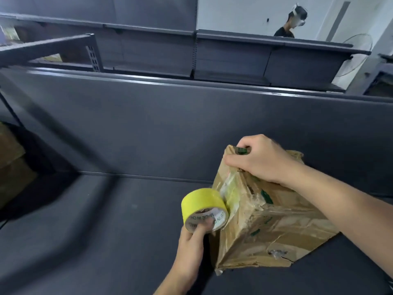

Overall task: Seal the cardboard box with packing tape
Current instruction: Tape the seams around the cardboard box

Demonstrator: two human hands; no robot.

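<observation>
Box (265, 226) at lower right of frame, tilted up on the dark shelf (85, 231). It is worn and creased, with old clear tape on its seams.

Right hand (261, 160) grips the top corner, fingers curled over the edge. This likely keeps the box tipped and steady so its side face meets the tape.

Left hand (191, 241) holds the yellow roll (202, 205) just left of the box. One finger is hooked into the core and the rest are wrapped behind. Whether the roll touches the face or sits just beside it, cannot tell. Holding by the core probably lets the roll turn as it is drawn.

A glossy strip (228, 188) runs from the roll up the box face and seems stuck down.

Box flaps are closed, contents hidden. At the left edge of frame are brown cartons (10, 167), blurred, contents unknown.
</observation>
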